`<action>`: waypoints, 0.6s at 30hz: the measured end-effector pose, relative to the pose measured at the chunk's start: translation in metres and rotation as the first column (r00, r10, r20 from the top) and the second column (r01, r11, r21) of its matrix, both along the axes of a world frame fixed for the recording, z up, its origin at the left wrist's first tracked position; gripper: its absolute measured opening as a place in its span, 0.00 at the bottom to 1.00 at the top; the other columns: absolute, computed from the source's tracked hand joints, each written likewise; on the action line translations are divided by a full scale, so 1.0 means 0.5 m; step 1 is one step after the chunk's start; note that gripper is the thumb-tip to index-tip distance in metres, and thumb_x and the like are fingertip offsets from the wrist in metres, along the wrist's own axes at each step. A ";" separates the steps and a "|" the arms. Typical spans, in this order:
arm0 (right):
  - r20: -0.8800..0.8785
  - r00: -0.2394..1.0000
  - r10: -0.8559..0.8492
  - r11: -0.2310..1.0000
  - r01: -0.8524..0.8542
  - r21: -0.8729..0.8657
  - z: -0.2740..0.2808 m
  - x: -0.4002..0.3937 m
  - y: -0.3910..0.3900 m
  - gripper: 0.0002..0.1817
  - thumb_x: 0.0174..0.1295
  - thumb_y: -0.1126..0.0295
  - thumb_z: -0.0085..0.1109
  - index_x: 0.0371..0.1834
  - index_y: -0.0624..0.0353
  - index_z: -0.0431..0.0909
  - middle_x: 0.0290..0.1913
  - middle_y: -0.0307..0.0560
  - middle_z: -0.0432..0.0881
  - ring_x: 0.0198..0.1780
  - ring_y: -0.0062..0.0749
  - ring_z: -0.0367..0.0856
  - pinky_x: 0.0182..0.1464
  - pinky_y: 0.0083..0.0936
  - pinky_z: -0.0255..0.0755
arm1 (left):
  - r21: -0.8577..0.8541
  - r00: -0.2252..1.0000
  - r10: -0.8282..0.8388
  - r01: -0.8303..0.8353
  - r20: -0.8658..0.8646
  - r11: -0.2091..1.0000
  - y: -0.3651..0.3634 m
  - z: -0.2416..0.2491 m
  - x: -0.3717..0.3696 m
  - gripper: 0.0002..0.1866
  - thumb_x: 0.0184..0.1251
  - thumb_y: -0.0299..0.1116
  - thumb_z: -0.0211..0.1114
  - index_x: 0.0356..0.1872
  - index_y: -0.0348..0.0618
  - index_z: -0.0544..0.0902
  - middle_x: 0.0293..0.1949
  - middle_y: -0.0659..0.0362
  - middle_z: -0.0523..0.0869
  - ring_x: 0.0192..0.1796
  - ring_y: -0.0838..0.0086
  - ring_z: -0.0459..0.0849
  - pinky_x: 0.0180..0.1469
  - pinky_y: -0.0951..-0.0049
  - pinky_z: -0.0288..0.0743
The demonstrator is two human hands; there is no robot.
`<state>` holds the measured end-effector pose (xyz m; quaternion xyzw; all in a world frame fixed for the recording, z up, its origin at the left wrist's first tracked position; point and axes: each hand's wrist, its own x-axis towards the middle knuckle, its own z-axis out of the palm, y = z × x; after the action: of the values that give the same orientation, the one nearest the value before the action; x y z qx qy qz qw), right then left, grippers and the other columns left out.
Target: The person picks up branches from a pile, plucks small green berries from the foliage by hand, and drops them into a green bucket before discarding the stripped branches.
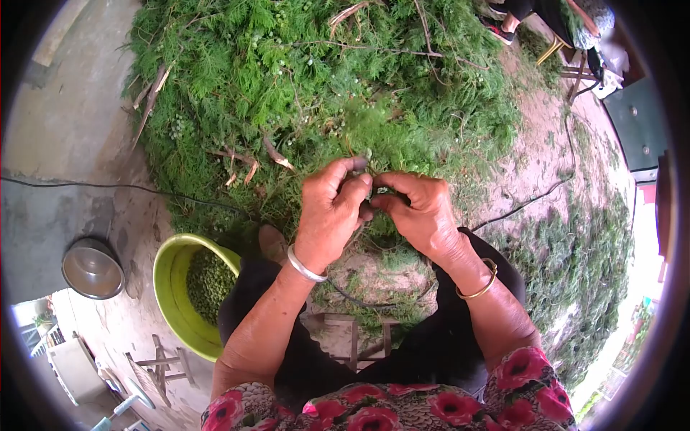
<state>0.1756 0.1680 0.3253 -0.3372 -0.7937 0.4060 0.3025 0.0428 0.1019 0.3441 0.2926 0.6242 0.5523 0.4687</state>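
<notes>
My left hand (330,205), a silver bangle at its wrist, is closed in a pinch over a leafy evergreen sprig (370,126). Close beside it, my right hand (420,208) pinches at the same sprig with thumb and forefinger; that wrist wears a gold-coloured bangle. The sprig's far end is blurred, and its stem is mostly hidden by my fingers. Just beyond both hands lies a big heap of cut evergreen branches (251,79) with pale berry-like cones among the leaves. By my left knee stands a yellow-green bucket (167,287), partly filled with small green cones (208,284).
A metal bowl (93,268) rests on the floor at left, with a small wooden stool (164,365) nearer me. A black cable (122,187) crosses the ground. Loose greenery (568,280) is spread at right. Another person (557,18) sits at the upper right.
</notes>
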 end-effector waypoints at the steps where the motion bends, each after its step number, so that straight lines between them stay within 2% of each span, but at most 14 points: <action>1: 0.001 1.000 0.000 1.000 0.000 -0.002 0.001 0.001 0.001 0.09 0.49 0.78 0.63 0.35 0.59 0.81 0.25 0.54 0.80 0.25 0.40 0.79 0.30 0.34 0.72 | -0.030 1.000 -0.011 0.011 -0.001 0.999 0.001 0.000 0.002 0.11 0.65 0.25 0.57 0.47 0.33 0.78 0.26 0.62 0.79 0.19 0.84 0.74 0.18 0.84 0.65; 3: 0.078 0.997 0.016 0.993 -0.025 0.118 0.005 0.003 0.004 0.06 0.48 0.79 0.60 0.30 0.60 0.79 0.23 0.54 0.78 0.27 0.51 0.77 0.32 0.39 0.72 | -0.029 0.999 -0.032 0.032 -0.004 0.999 0.000 -0.001 -0.002 0.10 0.64 0.25 0.58 0.44 0.31 0.78 0.24 0.62 0.79 0.20 0.83 0.75 0.19 0.83 0.68; 5: 0.058 0.998 0.010 0.991 -0.018 0.132 0.005 0.002 0.003 0.05 0.48 0.79 0.59 0.29 0.60 0.78 0.23 0.53 0.78 0.27 0.50 0.77 0.32 0.39 0.72 | -0.026 0.999 -0.052 0.052 -0.007 0.998 0.000 -0.007 -0.008 0.09 0.63 0.26 0.59 0.41 0.29 0.78 0.23 0.62 0.78 0.20 0.83 0.77 0.19 0.81 0.71; 7: 0.037 0.999 0.006 0.989 -0.011 0.145 0.006 0.002 0.002 0.04 0.48 0.79 0.57 0.28 0.61 0.78 0.22 0.53 0.77 0.27 0.50 0.77 0.32 0.39 0.72 | -0.032 0.989 -0.015 0.011 -0.146 0.999 0.000 -0.022 -0.016 0.08 0.64 0.24 0.59 0.41 0.33 0.80 0.28 0.62 0.80 0.18 0.84 0.74 0.17 0.86 0.64; 8: 0.063 0.998 0.028 0.989 -0.037 0.142 0.008 0.005 0.002 0.04 0.48 0.80 0.56 0.27 0.61 0.77 0.22 0.52 0.77 0.27 0.50 0.77 0.32 0.40 0.72 | -0.032 0.989 -0.014 0.010 -0.146 0.999 0.000 -0.022 -0.023 0.08 0.64 0.24 0.59 0.41 0.33 0.80 0.28 0.62 0.80 0.18 0.84 0.74 0.17 0.86 0.64; 10: 0.087 0.995 0.050 0.989 -0.061 0.138 0.007 0.008 0.002 0.04 0.48 0.80 0.55 0.27 0.61 0.77 0.22 0.52 0.77 0.27 0.50 0.76 0.32 0.40 0.72 | 0.169 0.976 0.218 -0.211 -0.025 0.963 -0.001 -0.020 -0.044 0.05 0.64 0.23 0.59 0.38 0.34 0.81 0.29 0.60 0.81 0.20 0.82 0.75 0.16 0.86 0.62; 12: 0.005 0.999 0.042 0.980 -0.043 0.194 0.003 0.008 0.002 0.04 0.48 0.80 0.57 0.27 0.61 0.76 0.22 0.50 0.77 0.26 0.47 0.75 0.31 0.39 0.70 | 0.111 0.923 0.310 -0.341 0.228 0.934 0.001 0.001 -0.071 0.05 0.64 0.24 0.59 0.39 0.35 0.81 0.30 0.57 0.81 0.22 0.79 0.77 0.15 0.85 0.61; 13: 0.004 0.999 0.046 0.980 -0.046 0.194 0.004 0.007 0.002 0.04 0.48 0.80 0.57 0.27 0.61 0.76 0.22 0.50 0.77 0.26 0.47 0.75 0.31 0.39 0.70 | 0.079 0.868 0.271 -0.331 0.417 0.940 -0.002 0.013 -0.086 0.05 0.65 0.27 0.61 0.38 0.36 0.80 0.30 0.53 0.81 0.24 0.76 0.78 0.15 0.85 0.61; 14: 0.005 0.997 0.083 0.968 -0.082 0.237 0.005 0.009 0.002 0.04 0.48 0.80 0.58 0.27 0.60 0.76 0.22 0.49 0.77 0.25 0.46 0.75 0.31 0.37 0.70 | 0.080 0.867 0.274 -0.335 0.416 0.939 -0.004 0.013 -0.094 0.05 0.65 0.27 0.61 0.38 0.36 0.80 0.30 0.53 0.81 0.24 0.76 0.78 0.15 0.85 0.61; 16: 0.009 0.992 0.126 0.953 -0.123 0.278 0.006 0.011 0.002 0.04 0.48 0.80 0.59 0.28 0.60 0.76 0.22 0.47 0.77 0.25 0.44 0.75 0.30 0.35 0.69 | 0.120 0.711 0.029 -0.158 0.703 0.980 -0.009 0.008 -0.105 0.07 0.65 0.31 0.62 0.35 0.38 0.79 0.31 0.51 0.80 0.23 0.76 0.77 0.15 0.86 0.62; 17: 0.013 0.988 0.152 0.938 -0.148 0.312 0.006 0.012 0.002 0.05 0.49 0.79 0.60 0.28 0.59 0.76 0.22 0.46 0.77 0.24 0.42 0.74 0.30 0.34 0.68 | 0.116 0.740 0.028 -0.143 0.672 0.983 -0.009 -0.001 -0.101 0.08 0.65 0.34 0.63 0.32 0.39 0.79 0.30 0.49 0.81 0.22 0.77 0.76 0.15 0.85 0.62; 18: 0.017 0.984 0.176 0.922 -0.171 0.346 0.005 0.013 0.002 0.06 0.49 0.79 0.61 0.29 0.59 0.76 0.22 0.44 0.77 0.24 0.41 0.74 0.31 0.33 0.68 | 0.115 0.815 0.026 -0.113 0.580 0.987 -0.009 -0.001 -0.095 0.06 0.64 0.31 0.63 0.34 0.39 0.80 0.28 0.52 0.80 0.21 0.79 0.75 0.15 0.86 0.62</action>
<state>0.1823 0.1689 0.3276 -0.2042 -0.8772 0.2875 0.3257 -0.0049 0.0974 0.3435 0.1219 0.4219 0.6752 0.5926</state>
